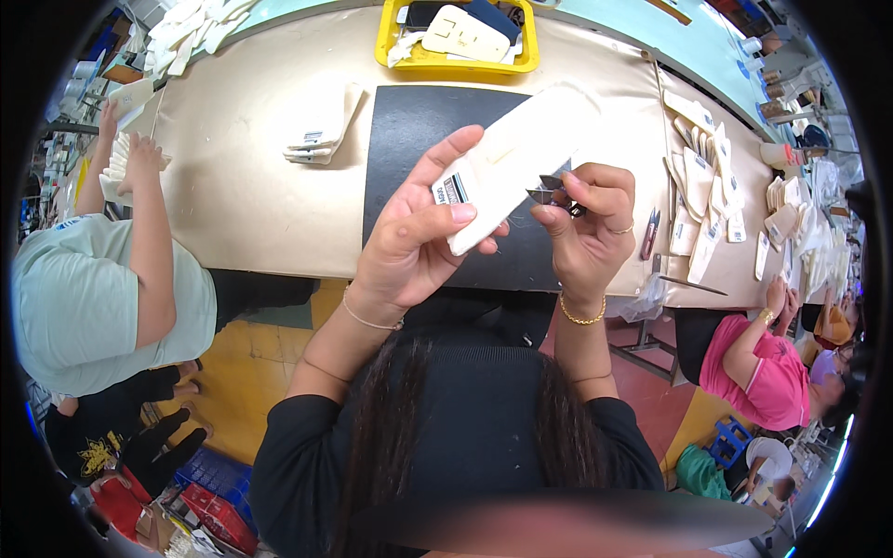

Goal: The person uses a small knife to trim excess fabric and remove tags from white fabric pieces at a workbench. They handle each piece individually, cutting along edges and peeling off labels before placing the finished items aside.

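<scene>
My left hand (398, 232) holds a long cream fabric piece (528, 139), thumb on top beside its small printed label (452, 190) and fingers underneath. My right hand (595, 219) is closed around a pair of dark thread snips (553, 192). Their pointed blades lie close to the piece's lower right edge. I cannot tell if they touch it. Both hands are raised over a black mat (405, 130) on the table. Left of the mat rests a small stack of similar cream pieces (318, 138).
A yellow tray (534, 58) with fabric scraps stands at the far edge. More cream pieces (699, 177) are heaped on the right, near a red-handled tool (650, 234) and a thin rod (693, 285). Co-workers sit left (102, 298) and right (763, 367).
</scene>
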### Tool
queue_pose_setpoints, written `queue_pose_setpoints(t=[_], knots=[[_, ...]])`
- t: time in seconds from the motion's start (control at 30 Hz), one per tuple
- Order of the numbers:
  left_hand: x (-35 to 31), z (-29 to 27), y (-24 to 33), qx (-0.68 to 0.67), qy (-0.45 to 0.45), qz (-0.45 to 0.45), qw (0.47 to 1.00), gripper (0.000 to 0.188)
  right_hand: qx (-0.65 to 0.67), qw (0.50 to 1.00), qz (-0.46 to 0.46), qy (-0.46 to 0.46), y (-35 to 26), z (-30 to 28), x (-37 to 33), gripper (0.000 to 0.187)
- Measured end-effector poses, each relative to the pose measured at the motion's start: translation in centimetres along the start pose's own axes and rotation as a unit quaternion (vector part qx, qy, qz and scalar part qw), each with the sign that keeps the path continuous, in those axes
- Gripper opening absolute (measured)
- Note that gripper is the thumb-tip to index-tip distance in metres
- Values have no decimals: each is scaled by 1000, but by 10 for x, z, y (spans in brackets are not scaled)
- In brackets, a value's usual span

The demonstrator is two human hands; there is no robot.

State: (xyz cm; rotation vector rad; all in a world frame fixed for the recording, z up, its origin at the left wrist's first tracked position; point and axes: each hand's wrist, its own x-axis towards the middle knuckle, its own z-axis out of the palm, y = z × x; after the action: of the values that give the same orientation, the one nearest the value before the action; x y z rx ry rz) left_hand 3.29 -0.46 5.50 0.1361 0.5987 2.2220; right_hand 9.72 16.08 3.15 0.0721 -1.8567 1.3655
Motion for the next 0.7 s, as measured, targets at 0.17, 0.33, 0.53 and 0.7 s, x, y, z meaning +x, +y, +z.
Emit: queue_pose_setpoints(t=[0.17, 0.33, 0.53, 0.7], knots=[[0, 3, -3, 22, 14, 19, 999, 72, 12, 1000, 17, 11, 0, 3, -2, 29], [2, -2, -2, -4, -28, 36, 999, 71, -28, 999, 15, 28, 3, -1, -3, 27], [-1, 0, -3, 53, -29, 74, 995, 71, 51, 998, 18, 17, -1, -3, -4, 28], [-5, 5, -6, 258, 22, 208, 943, 75, 49, 997, 55, 26, -11, -1, -5, 30]])
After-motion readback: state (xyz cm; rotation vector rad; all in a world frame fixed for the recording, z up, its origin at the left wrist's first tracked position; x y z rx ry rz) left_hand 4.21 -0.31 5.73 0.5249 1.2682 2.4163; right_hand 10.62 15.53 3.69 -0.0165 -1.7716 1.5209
